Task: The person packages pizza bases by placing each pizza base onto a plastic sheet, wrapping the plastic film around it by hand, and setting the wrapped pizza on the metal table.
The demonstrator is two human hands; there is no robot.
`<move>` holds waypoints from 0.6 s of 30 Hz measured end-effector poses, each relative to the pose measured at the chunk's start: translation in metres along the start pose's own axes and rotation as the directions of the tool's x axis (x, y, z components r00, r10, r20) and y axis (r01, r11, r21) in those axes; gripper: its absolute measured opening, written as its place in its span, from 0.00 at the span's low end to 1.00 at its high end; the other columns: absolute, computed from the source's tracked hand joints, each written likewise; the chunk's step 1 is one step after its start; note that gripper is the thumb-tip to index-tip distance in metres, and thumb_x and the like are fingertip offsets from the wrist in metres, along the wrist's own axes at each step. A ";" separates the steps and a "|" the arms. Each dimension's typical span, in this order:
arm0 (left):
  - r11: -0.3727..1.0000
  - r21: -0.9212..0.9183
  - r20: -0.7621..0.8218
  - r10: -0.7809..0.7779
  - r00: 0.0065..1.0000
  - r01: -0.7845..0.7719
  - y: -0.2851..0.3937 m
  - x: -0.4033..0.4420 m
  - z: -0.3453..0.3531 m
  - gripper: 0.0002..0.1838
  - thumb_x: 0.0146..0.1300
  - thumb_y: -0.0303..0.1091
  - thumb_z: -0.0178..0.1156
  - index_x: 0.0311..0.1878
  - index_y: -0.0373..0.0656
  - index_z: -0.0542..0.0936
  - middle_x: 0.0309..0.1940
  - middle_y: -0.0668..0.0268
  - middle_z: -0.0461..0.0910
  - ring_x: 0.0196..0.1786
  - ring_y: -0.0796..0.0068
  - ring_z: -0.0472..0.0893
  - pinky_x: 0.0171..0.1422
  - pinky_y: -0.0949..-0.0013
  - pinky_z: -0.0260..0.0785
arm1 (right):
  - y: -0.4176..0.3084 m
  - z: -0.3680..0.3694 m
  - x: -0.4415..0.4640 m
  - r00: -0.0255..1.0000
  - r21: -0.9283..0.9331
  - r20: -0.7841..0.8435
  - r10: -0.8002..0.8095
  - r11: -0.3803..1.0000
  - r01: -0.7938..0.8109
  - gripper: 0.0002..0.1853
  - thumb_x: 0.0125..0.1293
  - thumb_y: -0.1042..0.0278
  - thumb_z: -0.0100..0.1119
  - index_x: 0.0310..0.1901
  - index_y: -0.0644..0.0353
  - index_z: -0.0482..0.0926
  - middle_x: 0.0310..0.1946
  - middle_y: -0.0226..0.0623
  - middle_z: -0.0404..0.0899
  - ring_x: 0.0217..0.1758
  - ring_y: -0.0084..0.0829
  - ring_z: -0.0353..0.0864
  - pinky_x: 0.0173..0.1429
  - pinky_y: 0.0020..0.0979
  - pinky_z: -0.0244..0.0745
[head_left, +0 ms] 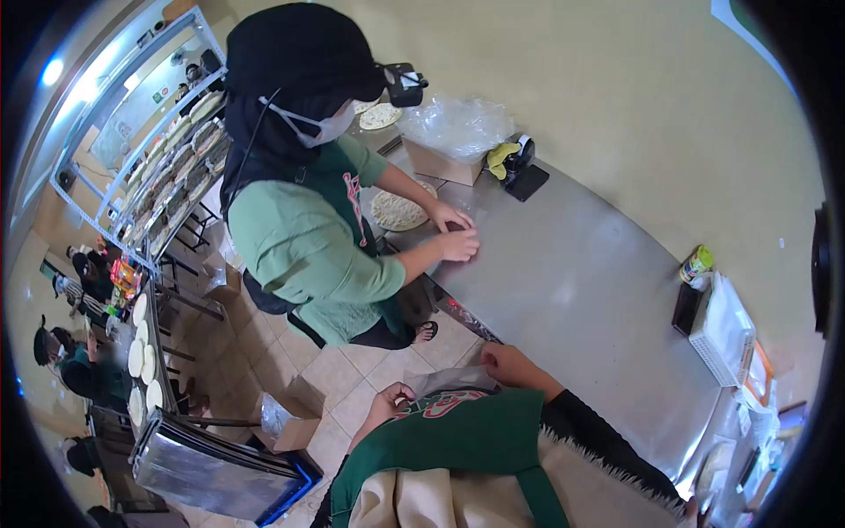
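Close to my green apron, a thin see-through plastic bag (451, 380) stretches between my two hands. My left hand (391, 405) is closed with bent fingers at its left edge. On the other side, my right hand (509, 363) pinches its right end, beside the edge of the metal table (563, 290). Part of the plastic is hidden behind the apron front.
Across from me a co-worker in a green shirt has both hands (456, 233) together at the table, near a round flat dough (403, 208). A cardboard box (440, 161) with plastic, a black device (526, 181) and a white basket (723, 339) stand along the wall.
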State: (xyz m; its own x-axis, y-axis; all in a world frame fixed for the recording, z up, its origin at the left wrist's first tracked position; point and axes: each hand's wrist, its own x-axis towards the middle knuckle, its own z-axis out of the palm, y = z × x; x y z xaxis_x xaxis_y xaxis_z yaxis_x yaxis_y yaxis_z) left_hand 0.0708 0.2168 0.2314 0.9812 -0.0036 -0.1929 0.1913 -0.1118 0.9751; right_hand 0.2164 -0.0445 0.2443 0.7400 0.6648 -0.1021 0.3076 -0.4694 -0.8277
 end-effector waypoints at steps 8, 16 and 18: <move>0.948 -0.227 -0.016 0.225 0.974 -0.223 0.011 0.046 0.036 0.11 0.45 0.11 0.57 0.29 0.39 0.74 0.34 0.64 0.75 0.39 0.73 0.75 0.48 0.72 0.65 | 0.040 -0.050 0.015 0.988 0.356 0.153 0.011 0.932 -0.065 0.07 0.48 0.80 0.49 0.28 0.61 0.76 0.26 0.38 0.77 0.29 0.32 0.76 0.35 0.30 0.70; 0.903 0.419 0.014 -0.108 0.994 0.092 0.034 0.047 0.056 0.19 0.47 0.28 0.60 0.46 0.37 0.77 0.37 0.53 0.78 0.39 0.66 0.78 0.46 0.71 0.68 | 0.087 -0.042 0.044 0.878 0.035 0.418 -0.234 0.970 0.242 0.12 0.43 0.75 0.56 0.33 0.55 0.81 0.30 0.41 0.79 0.35 0.40 0.77 0.41 0.34 0.71; 0.880 0.464 0.016 -0.123 0.992 0.102 0.042 0.043 0.056 0.21 0.48 0.31 0.60 0.48 0.36 0.76 0.38 0.52 0.78 0.38 0.66 0.79 0.45 0.71 0.68 | 0.079 -0.035 0.042 0.851 0.019 0.477 -0.219 0.971 0.239 0.15 0.43 0.72 0.58 0.37 0.55 0.81 0.33 0.43 0.79 0.38 0.42 0.78 0.44 0.35 0.71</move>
State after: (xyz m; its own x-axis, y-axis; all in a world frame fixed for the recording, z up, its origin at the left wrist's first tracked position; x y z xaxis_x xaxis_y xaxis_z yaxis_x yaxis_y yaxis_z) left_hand 0.1193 0.1567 0.2577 0.9496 -0.0054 -0.3134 0.2569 -0.5595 0.7880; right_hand 0.2933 -0.0740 0.1938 0.2777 0.9457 -0.1691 0.4643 -0.2862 -0.8382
